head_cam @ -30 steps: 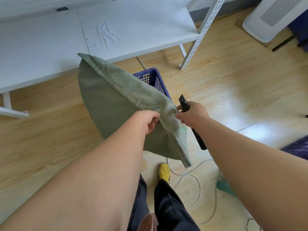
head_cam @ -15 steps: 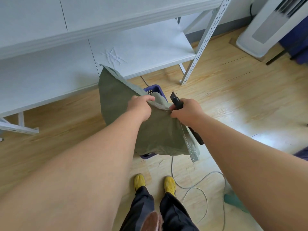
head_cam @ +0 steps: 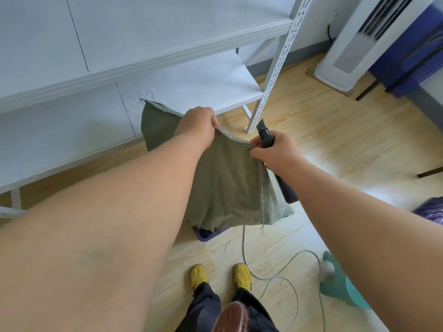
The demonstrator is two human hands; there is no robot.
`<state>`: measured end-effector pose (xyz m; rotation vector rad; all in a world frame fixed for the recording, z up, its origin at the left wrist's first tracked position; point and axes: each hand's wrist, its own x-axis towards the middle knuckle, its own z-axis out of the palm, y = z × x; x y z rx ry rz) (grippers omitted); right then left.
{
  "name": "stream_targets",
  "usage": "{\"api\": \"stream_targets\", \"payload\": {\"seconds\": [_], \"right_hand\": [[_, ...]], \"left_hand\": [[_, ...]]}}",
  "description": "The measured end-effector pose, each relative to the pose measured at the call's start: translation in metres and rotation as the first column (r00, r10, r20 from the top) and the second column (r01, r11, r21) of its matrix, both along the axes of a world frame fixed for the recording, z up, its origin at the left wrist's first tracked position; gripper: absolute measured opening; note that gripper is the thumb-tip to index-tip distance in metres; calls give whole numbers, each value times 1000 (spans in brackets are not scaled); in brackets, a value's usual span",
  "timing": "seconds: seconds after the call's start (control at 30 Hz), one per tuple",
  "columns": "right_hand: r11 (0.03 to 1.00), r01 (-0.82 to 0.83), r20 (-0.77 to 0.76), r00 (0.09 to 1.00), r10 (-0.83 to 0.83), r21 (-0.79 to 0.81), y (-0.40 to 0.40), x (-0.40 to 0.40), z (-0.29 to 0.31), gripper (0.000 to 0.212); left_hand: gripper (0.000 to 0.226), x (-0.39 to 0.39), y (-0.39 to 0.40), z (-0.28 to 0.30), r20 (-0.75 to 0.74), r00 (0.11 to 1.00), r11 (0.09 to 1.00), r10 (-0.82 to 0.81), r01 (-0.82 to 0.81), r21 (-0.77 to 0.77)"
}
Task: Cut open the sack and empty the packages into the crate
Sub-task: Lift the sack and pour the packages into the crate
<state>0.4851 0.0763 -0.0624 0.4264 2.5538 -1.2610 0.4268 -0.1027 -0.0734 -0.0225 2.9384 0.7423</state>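
Your left hand [head_cam: 199, 124] grips the top edge of the limp olive-green woven sack [head_cam: 225, 185]; your right hand [head_cam: 275, 152] pinches that edge while clutching a black utility knife [head_cam: 265, 135]. The sack drapes over the blue plastic crate [head_cam: 206, 234] on the wooden floor [head_cam: 335, 144].

Bright daylight, floor [head_cam: 347, 149] glare, wide-angle edge distortion, slight blur

limp green sack [head_cam: 223, 188] draped over blue crate [head_cam: 206, 233], nearly hiding it

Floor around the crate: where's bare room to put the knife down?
Bare floor lies right of the sack, between the shelf upright and the fan base. Near the yellow shoes the grey cable crowds it; the crate is covered.
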Motion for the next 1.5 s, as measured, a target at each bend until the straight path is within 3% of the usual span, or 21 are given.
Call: {"api": "stream_targets", "payload": {"seconds": [0.13, 0.23, 0.3, 0.4, 0.53, 0.63, 0.73, 0.8, 0.9, 0.97, 1.07, 1.2, 1.27, 1.33, 1.4, 1.5], "right_hand": [[964, -30, 47, 999, 18, 265, 16, 1, 13, 20], [937, 9, 55, 998, -30, 350, 19, 0, 21, 16], [937, 58, 2, 998, -63, 345, 16, -3, 26, 13], [936, 86, -13, 996, -87, 342, 14, -6, 33, 15], [980, 137, -135, 984, -118, 146, 8, -5, 38, 15], [994, 73, -154, 986, -59, 82, -1, -9, 40, 20], [996, -92, -72, 993, 93, 23, -18, -7, 35, 56], [989, -142, -18, 990, 141, -48, -31, -2, 26, 68], [977, -142, 109, 981, 160, -159, -44, 8, 9, 28], [983, -73, 172, 980, 102, -168, -46, 12, 0, 22], [982, -38, 213, 974, 78, -185, -42, 15, -1, 21], [959, -190, 280, 928, 246, -210, -36, 19, 6, 20], [947, -231, 315, 902, 295, -225, -35, 22, 9, 19], [948, -233, 314, 903, 294, -217, -35, 24, 10, 19], [959, -194, 274, 930, 247, -206, -34, 23, 12, 19], [974, -80, 179, 977, 120, -212, -35, 15, 14, 24]], "left_hand": [[24, -5, 0, 11, -110, 993, 998, 41, -36, 48], [26, -7, 7, 21, -170, 983, 995, 73, -61, 78], [24, -11, 11, 31, -270, 944, 969, 188, -133, 209], [23, -12, 9, 35, -238, 966, 979, 102, -55, 199], [22, 1, -8, 30, -270, 940, 954, 208, -134, 270], [18, 6, -9, 27, -93, 971, 929, 220, -180, 322], [17, 9, -7, 37, 157, 982, 857, 103, -168, 487], [20, 20, -7, 38, 270, 963, 805, -2, -159, 572], [27, 39, -14, 32, 439, 891, 686, -118, -246, 685], [25, 42, -23, 28, 480, 875, 626, -57, -344, 700], [15, 32, -37, 20, 368, 893, 737, 258, -429, 522], [90, 29, -34, 9, 536, 811, 802, 234, -473, 366], [105, 35, -24, 4, 601, 779, 809, 182, -465, 358], [91, 39, -18, -5, 582, 803, 871, 128, -372, 321], [65, 36, -18, -9, 470, 877, 919, 99, -261, 295], [47, 18, -22, 10, 345, 932, 826, 113, -281, 488]]}}
